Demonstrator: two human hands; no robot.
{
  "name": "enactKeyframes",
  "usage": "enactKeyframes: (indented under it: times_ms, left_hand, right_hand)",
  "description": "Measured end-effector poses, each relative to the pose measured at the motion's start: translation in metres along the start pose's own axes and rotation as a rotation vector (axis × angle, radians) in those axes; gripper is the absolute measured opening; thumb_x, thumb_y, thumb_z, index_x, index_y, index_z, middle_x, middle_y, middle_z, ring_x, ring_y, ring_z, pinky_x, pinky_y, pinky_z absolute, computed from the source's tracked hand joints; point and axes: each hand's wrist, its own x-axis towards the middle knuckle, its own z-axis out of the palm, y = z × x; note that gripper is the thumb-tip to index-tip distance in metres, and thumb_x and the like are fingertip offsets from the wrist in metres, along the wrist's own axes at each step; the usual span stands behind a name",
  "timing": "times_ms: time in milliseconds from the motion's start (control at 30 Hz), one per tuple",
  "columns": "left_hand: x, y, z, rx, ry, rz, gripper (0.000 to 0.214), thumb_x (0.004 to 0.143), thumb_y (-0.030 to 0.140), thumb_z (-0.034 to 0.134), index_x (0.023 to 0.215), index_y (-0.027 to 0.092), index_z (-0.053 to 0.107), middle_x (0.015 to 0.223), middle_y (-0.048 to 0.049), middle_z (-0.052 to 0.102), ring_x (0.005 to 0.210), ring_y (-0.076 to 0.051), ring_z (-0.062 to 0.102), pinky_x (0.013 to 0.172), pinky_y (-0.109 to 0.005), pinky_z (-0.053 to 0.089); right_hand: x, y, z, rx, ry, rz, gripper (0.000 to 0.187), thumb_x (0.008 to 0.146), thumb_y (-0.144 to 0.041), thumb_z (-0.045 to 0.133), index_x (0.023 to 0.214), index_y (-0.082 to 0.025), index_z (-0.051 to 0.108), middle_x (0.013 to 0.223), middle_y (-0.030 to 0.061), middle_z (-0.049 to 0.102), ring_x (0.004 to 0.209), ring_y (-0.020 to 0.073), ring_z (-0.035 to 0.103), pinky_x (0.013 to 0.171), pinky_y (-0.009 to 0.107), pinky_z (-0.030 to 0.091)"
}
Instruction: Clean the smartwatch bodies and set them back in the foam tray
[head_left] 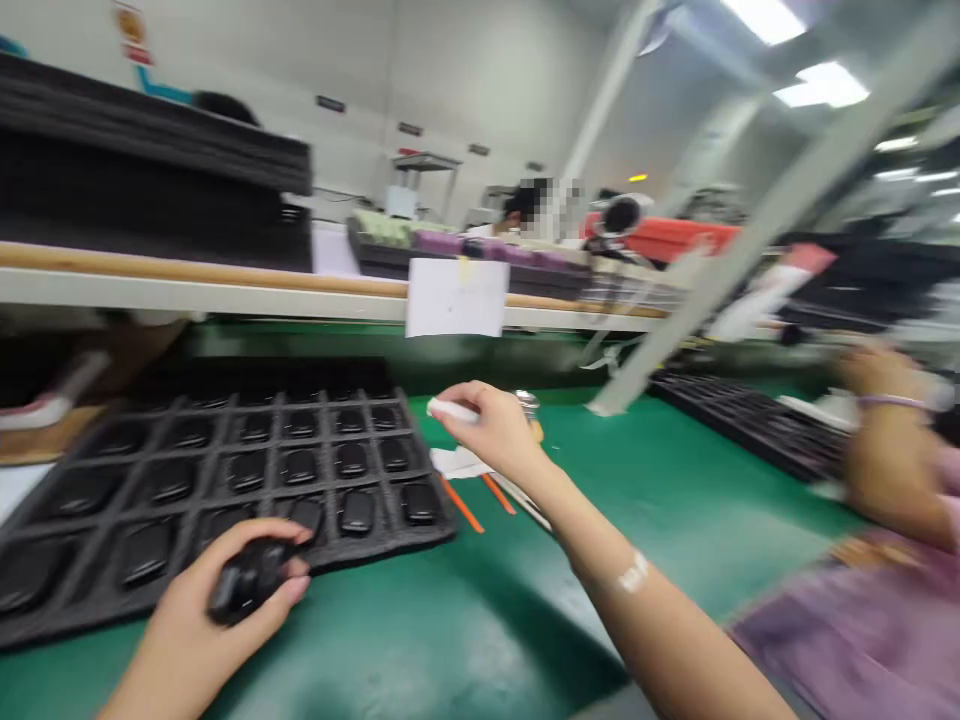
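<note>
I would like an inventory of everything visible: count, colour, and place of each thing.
table: one, green, foreground
compartment tray: one, black, left
rounded items: many, black, in compartments
handheld item: one, black, left hand
slim piece: one, white, right hand
thin strips: two, orange, table centre
flat scrap: one, white, beside strips
second tray: one, black, right
shelf: one, white-tan, back
layered stack: one, black, shelf left
paper sheet: one, white, shelf front
slanted post: one, white, right
ceiling lights: several, white, upper right
co-worker's arm: one, bare, far right
wristband: one, purple, that arm
farther things: uncounted, mixed colours, blurred background
left hand: one, bare, lower left
right hand: one, bare, centre
</note>
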Motion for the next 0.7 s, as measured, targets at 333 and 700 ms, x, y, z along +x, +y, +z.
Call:
enactKeyframes:
  times_ms: [333, 700]
  left_hand:
    - [-0.005, 0.012, 0.004, -0.267, -0.182, -0.027, 0.037, 0.072, 0.026, 0.08, 0.105, 0.02, 0.063, 0.088, -0.0024, 0.072, 0.079, -0.017, 0.069, 0.078, -0.029, 0.055]
    - [-0.002, 0.018, 0.007, -0.186, -0.14, -0.058, 0.036, 0.067, 0.021, 0.077, 0.1, 0.017, 0.064, 0.077, 0.0022, 0.062, 0.067, -0.012, 0.051, 0.063, -0.023, 0.044]
  right_hand:
    - [-0.052, -0.097, 0.052, 0.551, -0.071, -0.648, 0.008, 0.091, -0.016, 0.062, 0.093, -0.021, 0.067, 0.085, 0.0031, 0.071, 0.077, 0.015, 0.068, 0.067, 0.025, 0.055]
    - [-0.066, -0.101, 0.064, 0.487, -0.02, -0.802, 0.021, 0.091, -0.006, 0.061, 0.102, -0.023, 0.065, 0.089, 0.0038, 0.07, 0.08, 0.0161, 0.066, 0.07, 0.029, 0.058]
